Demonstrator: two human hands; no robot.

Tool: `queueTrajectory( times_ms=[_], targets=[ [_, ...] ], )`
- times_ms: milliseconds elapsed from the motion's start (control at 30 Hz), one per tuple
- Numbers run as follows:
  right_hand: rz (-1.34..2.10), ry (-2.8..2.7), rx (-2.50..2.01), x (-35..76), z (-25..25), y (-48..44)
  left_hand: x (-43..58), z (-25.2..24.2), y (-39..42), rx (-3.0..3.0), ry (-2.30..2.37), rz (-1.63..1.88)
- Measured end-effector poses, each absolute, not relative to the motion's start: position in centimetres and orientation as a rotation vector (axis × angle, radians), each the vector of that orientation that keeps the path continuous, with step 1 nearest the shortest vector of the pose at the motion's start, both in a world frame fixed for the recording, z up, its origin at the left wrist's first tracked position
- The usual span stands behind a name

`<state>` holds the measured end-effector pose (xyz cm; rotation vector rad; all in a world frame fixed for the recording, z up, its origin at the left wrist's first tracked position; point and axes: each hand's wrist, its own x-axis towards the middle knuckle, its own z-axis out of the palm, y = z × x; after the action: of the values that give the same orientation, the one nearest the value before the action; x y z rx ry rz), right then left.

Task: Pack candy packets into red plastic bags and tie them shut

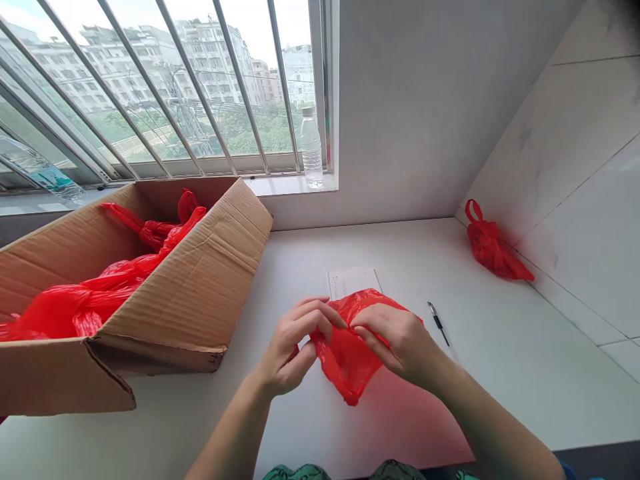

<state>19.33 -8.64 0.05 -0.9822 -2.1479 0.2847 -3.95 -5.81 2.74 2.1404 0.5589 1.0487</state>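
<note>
In the middle of the head view a thin red plastic bag [353, 363] is held up above the white table. My left hand [300, 340] pinches its left side between thumb and fingers. On the other side my right hand [397, 337] grips the bag's upper edge, its fingertips close to those of the left. The bag hangs down to a crumpled point between the wrists. Behind it lies a sheet of paper [353, 282] with writing, partly covered by the bag. A black pen [439, 323] rests to the right of my right hand.
An open cardboard box [200, 287] holding red plastic bags [107, 287] stands at the left. Against the right wall sits a tied red bag [493, 247]. A clear bottle [311, 150] stands on the sill by the barred window; another bottle [45, 173] is further left.
</note>
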Motion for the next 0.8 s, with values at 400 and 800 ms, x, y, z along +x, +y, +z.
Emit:
queueTrajectory(
  times_ms=[400,800],
  targets=[
    [0.301,-2.403,-1.655,20.1,-1.1,-7.9,-3.2,3.1,-6.6,2.617,0.964,0.432],
    [0.324,-2.433,-2.034,19.5,-1.2,-7.4,-1.8,-1.8,-4.1,2.801,1.484,-0.121]
  ],
)
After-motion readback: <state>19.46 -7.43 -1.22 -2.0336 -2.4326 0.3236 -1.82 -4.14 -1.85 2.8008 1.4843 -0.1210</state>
